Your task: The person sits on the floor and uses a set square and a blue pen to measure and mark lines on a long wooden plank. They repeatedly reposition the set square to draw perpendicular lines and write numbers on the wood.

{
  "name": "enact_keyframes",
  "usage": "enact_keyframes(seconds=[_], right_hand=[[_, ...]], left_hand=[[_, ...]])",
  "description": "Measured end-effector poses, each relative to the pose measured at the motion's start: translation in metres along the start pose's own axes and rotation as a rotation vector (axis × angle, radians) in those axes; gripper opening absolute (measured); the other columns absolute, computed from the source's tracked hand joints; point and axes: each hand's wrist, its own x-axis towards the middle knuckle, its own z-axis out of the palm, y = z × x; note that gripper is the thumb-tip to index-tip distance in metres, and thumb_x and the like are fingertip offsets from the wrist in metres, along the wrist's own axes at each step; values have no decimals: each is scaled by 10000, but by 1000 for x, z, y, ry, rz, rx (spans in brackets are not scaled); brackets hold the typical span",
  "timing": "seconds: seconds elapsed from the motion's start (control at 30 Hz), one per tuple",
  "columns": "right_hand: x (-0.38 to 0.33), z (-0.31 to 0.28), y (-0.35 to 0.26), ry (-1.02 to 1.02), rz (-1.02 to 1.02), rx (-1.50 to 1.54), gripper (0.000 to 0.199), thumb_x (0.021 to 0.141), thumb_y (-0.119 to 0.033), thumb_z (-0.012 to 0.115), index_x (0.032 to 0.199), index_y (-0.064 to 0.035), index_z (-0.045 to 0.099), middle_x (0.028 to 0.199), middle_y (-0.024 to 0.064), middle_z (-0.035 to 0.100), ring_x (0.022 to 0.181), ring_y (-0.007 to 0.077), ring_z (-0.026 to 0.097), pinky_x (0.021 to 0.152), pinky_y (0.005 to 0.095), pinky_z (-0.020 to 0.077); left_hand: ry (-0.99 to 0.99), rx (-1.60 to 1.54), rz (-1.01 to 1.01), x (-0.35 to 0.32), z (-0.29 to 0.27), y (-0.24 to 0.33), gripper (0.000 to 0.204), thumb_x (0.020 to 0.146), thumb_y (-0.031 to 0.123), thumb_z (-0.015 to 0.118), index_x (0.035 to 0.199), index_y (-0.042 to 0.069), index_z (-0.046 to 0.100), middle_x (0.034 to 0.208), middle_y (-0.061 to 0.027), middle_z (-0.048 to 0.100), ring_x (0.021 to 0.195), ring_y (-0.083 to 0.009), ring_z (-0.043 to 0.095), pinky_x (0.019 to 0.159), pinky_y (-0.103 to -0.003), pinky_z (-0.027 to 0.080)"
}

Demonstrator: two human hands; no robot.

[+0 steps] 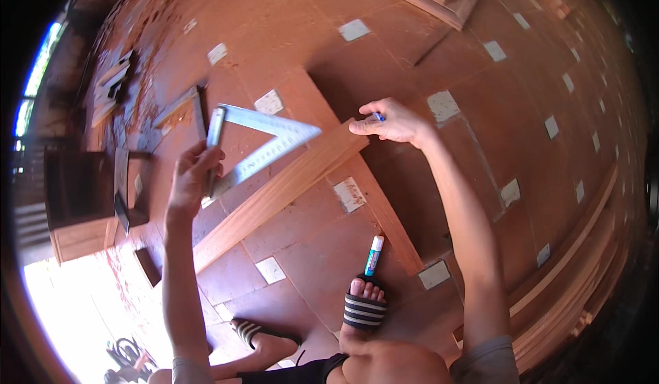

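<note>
My left hand [192, 175] is closed around the thick edge of a metal triangle square [264, 152], held up above the floor. Below it, a long wooden board [268, 205] runs diagonally and rests across a second board [391, 223] at its far end. Next to that end is my right hand [395, 123], its fingers curled on a blue pen [378, 116] that is mostly hidden. The thumb is close to the board's end; whether it touches cannot be made out.
A white and teal tube [374, 255] lies by my sandalled foot [364, 305]. Long planks [576, 288] are stacked at right, and more boards [439, 0] lie at the far right. Wood offcuts [113, 82] and a wooden cabinet [79, 199] are at left.
</note>
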Motion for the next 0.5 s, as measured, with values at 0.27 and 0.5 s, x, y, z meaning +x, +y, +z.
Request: enact_keyframes(seconds=[0.27,0.5], right_hand=[[26,-3,-10,-295,4,-102,733,746,-282,1027,1324,54,725,1095,87,763,1025,174,708,918,326,578],[13,6,7,-44,-390,-85,737,587,-179,1045,1229,-1,731,1105,78,763,1004,203,683,943,346,543]], left_hand=[[141,-349,72,-86,-49,28,467,1144,312,583,1479,-14,587,1042,-36,666,841,-119,647,777,-272,542],[140,11,131,-113,-11,22,279,1017,120,746,1274,13,734,950,41,617,878,-70,545,767,-218,432]])
